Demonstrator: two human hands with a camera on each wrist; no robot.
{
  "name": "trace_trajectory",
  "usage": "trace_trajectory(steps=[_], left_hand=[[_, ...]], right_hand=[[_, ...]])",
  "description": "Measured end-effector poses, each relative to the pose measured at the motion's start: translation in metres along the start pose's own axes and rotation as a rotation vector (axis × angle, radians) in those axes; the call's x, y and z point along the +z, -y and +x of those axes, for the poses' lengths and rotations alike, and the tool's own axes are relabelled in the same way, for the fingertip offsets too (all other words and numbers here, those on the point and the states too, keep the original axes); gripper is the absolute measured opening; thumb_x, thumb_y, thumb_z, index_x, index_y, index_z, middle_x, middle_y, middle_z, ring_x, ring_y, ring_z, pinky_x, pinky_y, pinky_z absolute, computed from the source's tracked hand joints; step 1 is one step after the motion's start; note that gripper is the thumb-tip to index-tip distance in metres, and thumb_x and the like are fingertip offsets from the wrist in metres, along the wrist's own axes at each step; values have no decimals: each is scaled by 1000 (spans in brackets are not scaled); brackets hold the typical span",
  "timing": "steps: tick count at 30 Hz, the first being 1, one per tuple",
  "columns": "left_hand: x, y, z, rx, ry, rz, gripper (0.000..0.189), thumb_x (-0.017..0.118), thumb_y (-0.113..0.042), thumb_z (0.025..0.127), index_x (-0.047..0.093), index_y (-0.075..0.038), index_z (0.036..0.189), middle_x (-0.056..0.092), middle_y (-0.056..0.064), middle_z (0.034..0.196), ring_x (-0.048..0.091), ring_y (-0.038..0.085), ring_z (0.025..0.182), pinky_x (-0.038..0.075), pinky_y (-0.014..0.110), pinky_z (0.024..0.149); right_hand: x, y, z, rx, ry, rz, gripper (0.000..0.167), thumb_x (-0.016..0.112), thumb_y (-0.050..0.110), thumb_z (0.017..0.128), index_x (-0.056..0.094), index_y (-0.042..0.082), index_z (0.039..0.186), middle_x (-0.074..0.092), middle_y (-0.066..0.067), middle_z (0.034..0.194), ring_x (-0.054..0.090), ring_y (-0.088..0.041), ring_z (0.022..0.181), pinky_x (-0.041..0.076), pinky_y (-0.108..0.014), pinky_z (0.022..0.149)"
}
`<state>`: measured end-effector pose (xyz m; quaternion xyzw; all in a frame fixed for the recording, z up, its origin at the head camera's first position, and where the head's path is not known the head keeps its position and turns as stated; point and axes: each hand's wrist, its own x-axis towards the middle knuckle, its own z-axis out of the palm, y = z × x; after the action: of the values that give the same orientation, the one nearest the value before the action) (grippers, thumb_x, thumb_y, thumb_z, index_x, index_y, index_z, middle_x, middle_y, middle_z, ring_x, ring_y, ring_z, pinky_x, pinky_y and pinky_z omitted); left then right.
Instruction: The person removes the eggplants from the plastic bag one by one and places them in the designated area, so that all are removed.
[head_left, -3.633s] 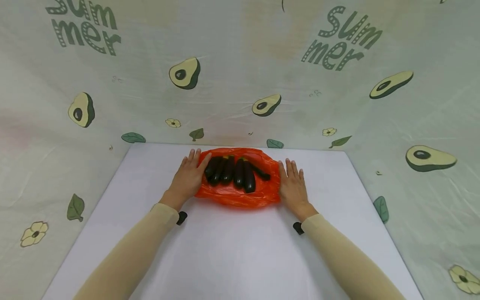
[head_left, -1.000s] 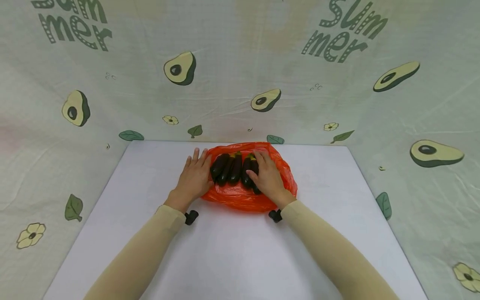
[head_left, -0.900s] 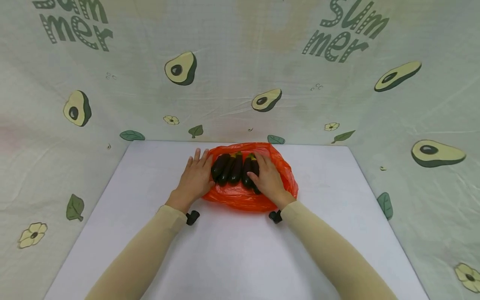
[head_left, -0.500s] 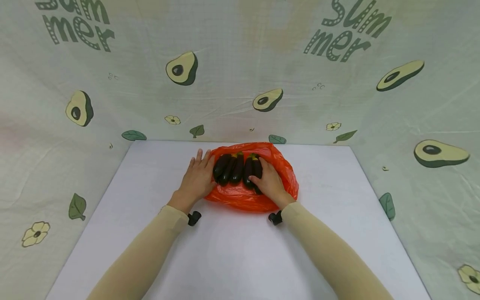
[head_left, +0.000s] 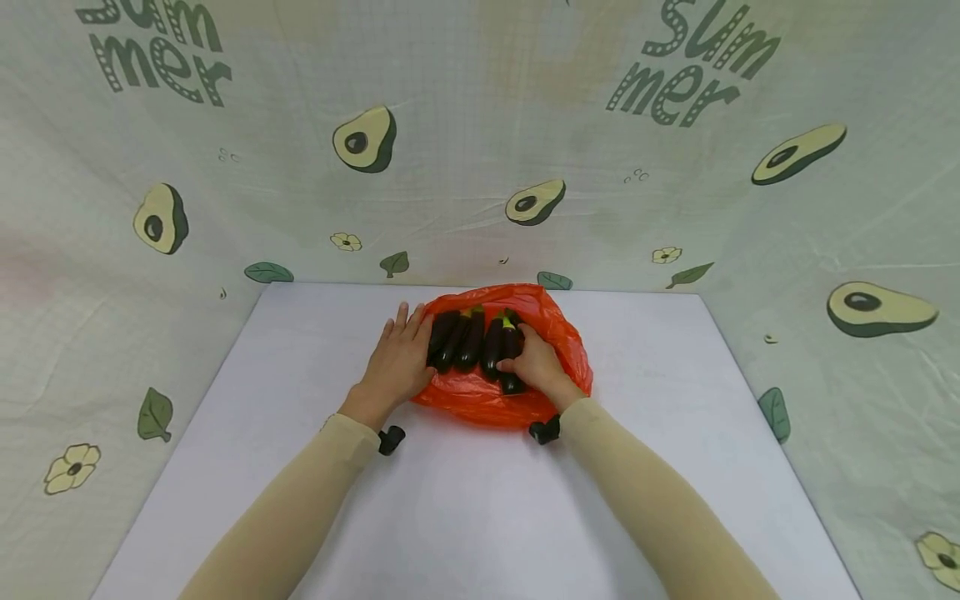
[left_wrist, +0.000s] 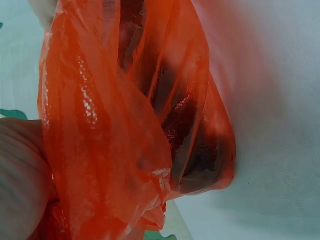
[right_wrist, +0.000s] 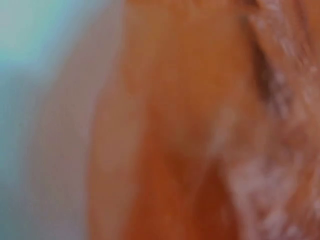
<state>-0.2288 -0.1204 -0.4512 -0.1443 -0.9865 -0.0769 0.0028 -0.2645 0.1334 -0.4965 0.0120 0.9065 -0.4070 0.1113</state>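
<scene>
An orange-red plastic bag point(head_left: 480, 406) lies wide-mouthed near the far edge, with several dark eggplants point(head_left: 468, 343) side by side in it. My left hand point(head_left: 399, 357), fingers straight, rests against the bag's left side. Inside the bag, my right hand point(head_left: 543, 363) grips the rightmost eggplant point(head_left: 513, 382), thumb on its left and fingers partly hidden along its right. In the left wrist view the crinkled bag point(left_wrist: 105, 145) stands between my hand point(left_wrist: 20, 180) and eggplants showing through the film. The right wrist view is blurred, filled with orange film point(right_wrist: 175, 210).
The bag sits on a white table point(head_left: 465, 517) close to its back edge. Behind and along both sides hangs a pale cloth point(head_left: 450, 150) printed with avocados, leaves and lettering. A small black wrist-camera mount point(head_left: 392, 439) shows beneath my left wrist, another point(head_left: 545, 429) beneath my right.
My right hand has moved from the bag's right edge in onto the eggplants. In the last half second it has shifted the rightmost eggplant slightly toward me. My left hand stays at the bag.
</scene>
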Motion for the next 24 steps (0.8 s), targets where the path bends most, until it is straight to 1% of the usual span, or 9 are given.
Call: trace_trajectory(steps=[5,10,13,19,24], left_hand=[[1,0,-1,5,-6,-10,94,82,-27,91,30,1,164,20,20,175,8,43,163,17,60,131],[1,1,-1,5,-7,-15,93,81,-26,92,29,2,164,19,20,175,8,44,163,17,61,131],[0,2,-2,9,-8,-23,93,81,-26,92,30,2,164,19,21,175,8,44,163,17,61,130],[0,4,-2,11,-16,-37,93,81,-27,92,30,3,164,19,21,175,8,44,163,16,61,130],[3,8,-3,7,-22,-47,93,82,-27,92,31,4,163,19,21,175,8,45,163,16,61,130]], right_hand=[[-1,2,-3,9,27,38,91,84,16,90,30,6,162,55,-22,151,58,-39,135,48,-55,115],[-4,3,-8,-20,52,99,91,84,13,89,32,13,164,58,-20,149,62,-38,130,56,-53,105],[-5,4,-11,-40,61,125,87,83,14,90,35,16,163,58,-19,149,63,-38,128,59,-52,100],[-9,5,-16,-58,67,146,79,80,17,93,39,12,160,57,-18,150,62,-37,129,59,-51,102],[-12,7,-24,-77,60,211,77,80,15,93,40,16,159,57,-16,151,62,-36,130,58,-52,103]])
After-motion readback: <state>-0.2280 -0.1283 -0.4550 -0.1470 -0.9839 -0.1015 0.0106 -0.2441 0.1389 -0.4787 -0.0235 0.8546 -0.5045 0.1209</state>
